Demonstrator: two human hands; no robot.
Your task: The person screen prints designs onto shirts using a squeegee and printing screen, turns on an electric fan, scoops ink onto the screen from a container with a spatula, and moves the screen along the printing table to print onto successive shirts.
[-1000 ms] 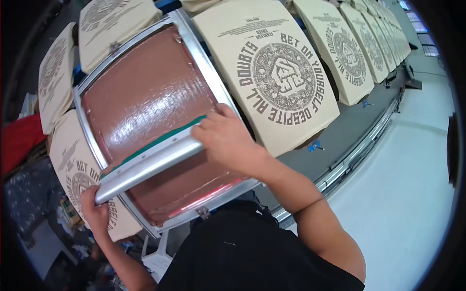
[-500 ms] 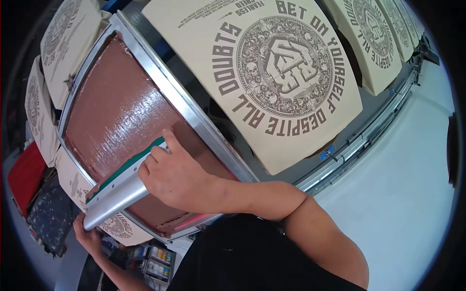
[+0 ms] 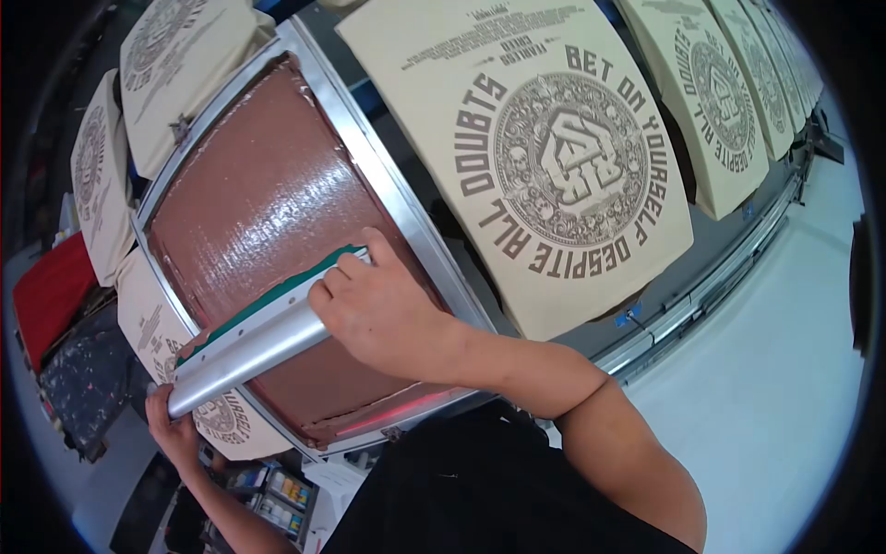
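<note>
Both my hands grip a long squeegee [image 3: 254, 355] with a silver metal handle and a green blade edged with brown ink. My right hand [image 3: 377, 316] wraps around its upper right end, fingers curled over the handle. My left hand [image 3: 173, 432] holds the lower left end, partly hidden behind it. The squeegee lies slantwise across a metal-framed printing screen [image 3: 377, 171]. Wet, shiny brown ink [image 3: 268, 189] coats the mesh on both sides of the blade. The underside of the screen is hidden.
A cream printed fabric piece [image 3: 563, 175] lies right of the screen, with several similar ones in a row beyond. More prints [image 3: 175, 88] lie to the left. A metal rail [image 3: 701, 300] curves along the right edge. Red cloth [image 3: 53, 291] and shelved bottles [image 3: 281, 499] are at lower left.
The view has shifted, so the screen's upper part and the printed pieces appear farther right. The squeegee sits slightly higher and farther right in view. Both hands keep their hold.
</note>
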